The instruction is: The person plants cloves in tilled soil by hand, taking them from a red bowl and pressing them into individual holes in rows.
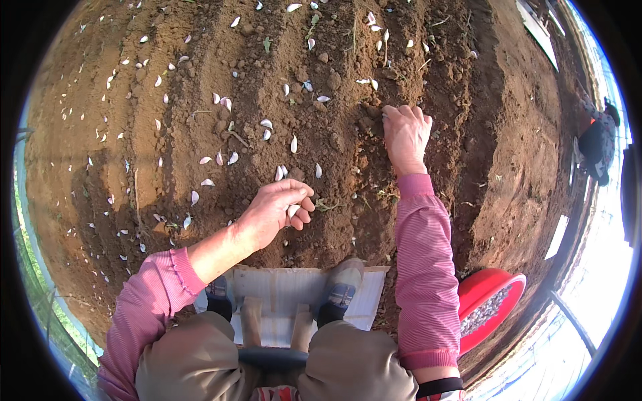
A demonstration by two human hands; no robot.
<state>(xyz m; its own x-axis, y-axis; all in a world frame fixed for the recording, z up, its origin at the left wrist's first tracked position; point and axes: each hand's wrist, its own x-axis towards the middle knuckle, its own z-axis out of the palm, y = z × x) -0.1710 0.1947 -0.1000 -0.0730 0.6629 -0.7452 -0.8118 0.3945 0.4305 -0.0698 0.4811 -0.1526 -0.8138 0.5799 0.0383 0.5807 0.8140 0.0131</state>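
Note:
My left hand (278,208) is held above the soil in front of my knees, its fingers curled around a garlic clove (293,211). Farther forward and to the right, my right hand (407,134) reaches down to a furrow (368,125), back of the hand up. Its fingertips touch the dark soil, and whatever they may pinch is hidden. Pale garlic cloves lie about both hands: one clove (294,144) between them, a close pair (280,173) just beyond my left hand, and another clove (374,84) beyond my right hand.
Soil ridges (200,130) dotted with cloves stretch left and forward. A red basin (516,295) holding many cloves stands by my right forearm. White board (281,290) lies under my feet beside a low stool (273,357). Another person (597,143) is at far right.

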